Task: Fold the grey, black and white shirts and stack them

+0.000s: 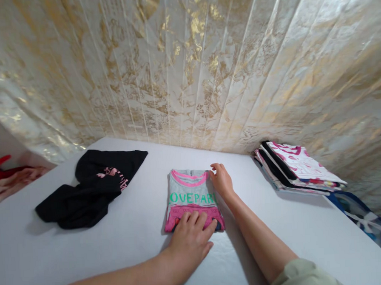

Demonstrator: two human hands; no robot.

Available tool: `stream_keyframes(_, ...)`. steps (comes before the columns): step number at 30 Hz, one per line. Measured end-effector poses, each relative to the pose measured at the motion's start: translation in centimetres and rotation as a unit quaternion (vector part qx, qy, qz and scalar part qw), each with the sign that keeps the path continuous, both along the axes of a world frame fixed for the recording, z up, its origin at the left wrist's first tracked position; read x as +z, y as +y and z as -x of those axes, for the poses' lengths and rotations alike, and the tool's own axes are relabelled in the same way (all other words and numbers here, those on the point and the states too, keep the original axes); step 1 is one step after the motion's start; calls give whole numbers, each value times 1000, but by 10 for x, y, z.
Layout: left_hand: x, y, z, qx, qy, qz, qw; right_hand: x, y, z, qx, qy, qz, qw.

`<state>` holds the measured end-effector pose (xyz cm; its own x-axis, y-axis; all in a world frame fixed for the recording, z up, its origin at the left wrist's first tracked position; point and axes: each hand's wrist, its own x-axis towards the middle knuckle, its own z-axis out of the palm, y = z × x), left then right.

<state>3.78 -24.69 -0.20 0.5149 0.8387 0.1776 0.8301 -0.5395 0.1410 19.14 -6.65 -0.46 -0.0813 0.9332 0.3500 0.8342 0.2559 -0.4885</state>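
Observation:
A folded grey and pink T-shirt (188, 198) with green lettering and a pink neckband lies in the middle of the white table. Across its lower pink part rests my left hand (190, 234), palm down, with the fingers stretched out and slightly spread. My right hand (222, 181) is at the shirt's upper right corner, its thumb and bent fingers closed on the shoulder edge. Left of the shirt lies a crumpled black garment (97, 185) with a pink print, apart from both hands.
A stack of folded clothes (298, 164), a white and pink one on top, sits at the table's right edge. Beyond that edge is a blue-trimmed clear bag (363, 218). Red and pink cloth (16, 179) lies at far left. A gold-patterned curtain (187, 74) hangs behind the white table (135, 243).

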Motion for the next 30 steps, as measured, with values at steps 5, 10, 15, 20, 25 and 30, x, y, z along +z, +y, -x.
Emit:
stream_keyframes(5,3,-2,1,-10,1,-8,1000,20,-13,43,187,-53,0,981)
stream_keyframes(10,11,-3,4,-15,4,10,1000,23,-11,98,227,-116,33,966)
stream_keyframes(15,6,0,5,-19,13,19,1000,14,7,123,198,-109,88,970)
stream_keyframes(20,15,-1,6,-28,-23,25,999,6,18,118,233,52,152,959)
stream_keyframes(25,50,40,39,93,-147,37,984,-2,14,110,245,165,147,944)
stream_keyframes(30,24,105,96,287,-305,7,908,-7,11,106,243,208,125,939)
